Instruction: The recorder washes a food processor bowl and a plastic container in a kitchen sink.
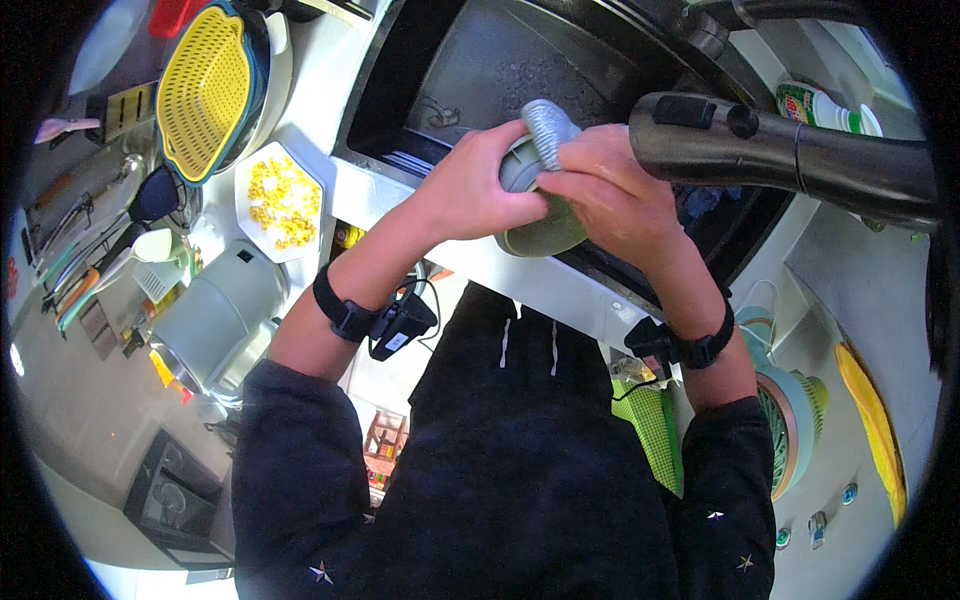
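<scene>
My left hand (pixel 472 184) grips a grey-green round container or lid (pixel 541 231) by its side, over the front edge of the black sink (pixel 510 67). A ridged part of it shows between my thumb and fingers. In my right hand (pixel 619 191) is a silvery-grey scrubbing cloth (pixel 547 124), pressed against the rim. My fingers hide part of both things, so I cannot tell the exact kind of vessel.
A black faucet (pixel 720 150) reaches in from the right, close to my right hand. On the left counter stand a white dish of corn kernels (pixel 281 199), a yellow colander (pixel 202 90) and a grey appliance (pixel 217 307). A white bottle (pixel 821 109) stands behind the faucet.
</scene>
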`<state>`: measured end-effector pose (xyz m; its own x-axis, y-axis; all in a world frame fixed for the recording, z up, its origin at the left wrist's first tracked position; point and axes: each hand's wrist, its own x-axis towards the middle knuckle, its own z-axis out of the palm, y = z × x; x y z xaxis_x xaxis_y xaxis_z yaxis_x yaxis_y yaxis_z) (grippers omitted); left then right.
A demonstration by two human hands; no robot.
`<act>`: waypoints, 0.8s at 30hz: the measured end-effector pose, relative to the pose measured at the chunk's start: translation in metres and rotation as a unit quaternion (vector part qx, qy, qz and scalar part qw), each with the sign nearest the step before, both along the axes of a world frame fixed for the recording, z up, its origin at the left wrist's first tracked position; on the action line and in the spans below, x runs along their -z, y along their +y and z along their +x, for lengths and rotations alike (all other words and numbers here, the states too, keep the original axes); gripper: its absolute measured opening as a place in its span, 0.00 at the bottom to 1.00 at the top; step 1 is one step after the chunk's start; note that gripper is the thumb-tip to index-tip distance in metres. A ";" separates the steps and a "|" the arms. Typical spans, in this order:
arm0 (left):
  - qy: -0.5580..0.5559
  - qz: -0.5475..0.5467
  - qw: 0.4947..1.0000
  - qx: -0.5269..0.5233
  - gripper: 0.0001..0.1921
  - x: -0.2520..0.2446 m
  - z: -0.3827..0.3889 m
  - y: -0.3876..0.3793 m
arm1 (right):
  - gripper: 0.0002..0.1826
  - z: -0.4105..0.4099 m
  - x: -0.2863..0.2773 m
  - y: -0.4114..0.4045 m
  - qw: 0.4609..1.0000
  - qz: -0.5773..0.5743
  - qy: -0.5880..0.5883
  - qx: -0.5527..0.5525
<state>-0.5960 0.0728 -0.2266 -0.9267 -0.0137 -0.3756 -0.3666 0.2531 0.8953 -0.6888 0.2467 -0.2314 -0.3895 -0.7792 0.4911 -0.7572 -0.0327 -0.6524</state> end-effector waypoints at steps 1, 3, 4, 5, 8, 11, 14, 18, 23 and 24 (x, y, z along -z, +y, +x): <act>-0.001 0.001 1.000 0.000 0.31 0.002 0.000 -0.001 | 0.13 0.000 -0.003 -0.002 0.999 0.012 0.013 -0.035; -0.023 -0.057 0.997 0.044 0.30 0.002 0.000 -0.004 | 0.14 -0.003 -0.004 -0.002 0.998 0.020 -0.004 -0.064; -0.024 -0.058 0.997 0.043 0.30 0.000 0.000 -0.006 | 0.14 -0.004 -0.004 0.000 0.997 0.050 0.000 -0.065; -0.032 -0.065 0.996 0.046 0.30 -0.003 0.000 -0.009 | 0.13 -0.006 -0.003 0.004 0.995 0.080 0.005 -0.067; -0.023 -0.050 0.998 0.039 0.30 -0.005 0.002 -0.009 | 0.10 -0.006 0.020 0.030 0.997 0.065 -0.040 0.033; -0.020 -0.041 0.998 0.038 0.31 -0.005 0.007 -0.012 | 0.12 -0.003 0.022 0.042 0.977 0.104 -0.183 0.045; -0.022 -0.030 0.998 0.046 0.30 -0.006 0.008 -0.012 | 0.16 0.009 0.027 0.042 0.830 -0.005 -0.541 0.133; 0.006 0.026 0.999 0.024 0.25 -0.008 0.005 -0.013 | 0.18 0.004 0.025 0.048 0.795 -0.008 -0.588 0.148; 0.044 0.017 0.998 0.034 0.25 -0.006 0.001 -0.012 | 0.19 0.007 0.022 0.053 0.783 -0.030 -0.605 0.139; 0.078 0.041 0.996 0.023 0.25 -0.003 -0.001 -0.008 | 0.19 0.007 0.024 0.055 0.784 -0.030 -0.604 0.140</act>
<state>-0.5973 0.0648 -0.2240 -0.9726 0.0556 -0.2258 -0.2118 0.1897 0.9587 -0.6817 0.3022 -0.2554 -0.7507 -0.5690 -0.3357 0.4296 -0.0344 -0.9024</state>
